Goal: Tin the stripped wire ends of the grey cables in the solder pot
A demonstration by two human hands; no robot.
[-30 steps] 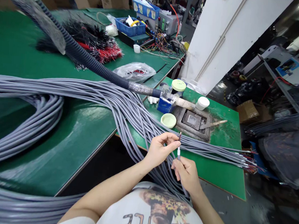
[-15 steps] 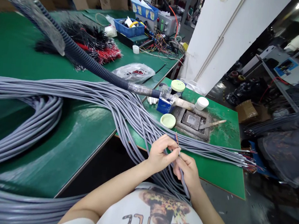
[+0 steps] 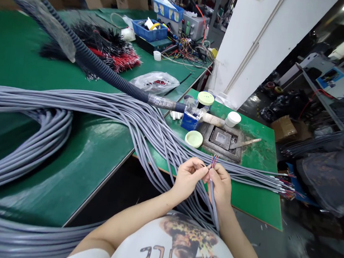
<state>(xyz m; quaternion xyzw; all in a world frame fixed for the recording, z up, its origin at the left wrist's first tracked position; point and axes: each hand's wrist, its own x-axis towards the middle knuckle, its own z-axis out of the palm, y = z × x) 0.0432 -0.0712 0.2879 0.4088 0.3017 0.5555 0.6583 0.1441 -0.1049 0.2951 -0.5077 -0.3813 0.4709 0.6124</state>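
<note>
My right hand (image 3: 221,186) grips one grey cable (image 3: 213,207) just below its stripped end, where thin red and blue wires (image 3: 214,161) stick up. My left hand (image 3: 188,178) is closed beside it, fingertips pinching at the cable's tip against my right thumb. Both hands are held in front of my chest, over the front edge of the small green table (image 3: 253,196). A thick bundle of grey cables (image 3: 148,127) runs beneath them, from the big bench to stripped ends (image 3: 286,186) at the right.
A dark solder pot (image 3: 222,139) with a metal scraper (image 3: 244,143) sits on the small table, with pale green lids (image 3: 194,138), a white jar (image 3: 233,118) and a blue box (image 3: 189,120). A black corrugated hose (image 3: 105,69) crosses above. Coiled grey cables (image 3: 22,148) cover the large green bench (image 3: 97,154).
My right hand has slid up the cable to its tip and risen toward my left hand. The thin coloured wires now fan out above my fingers.
</note>
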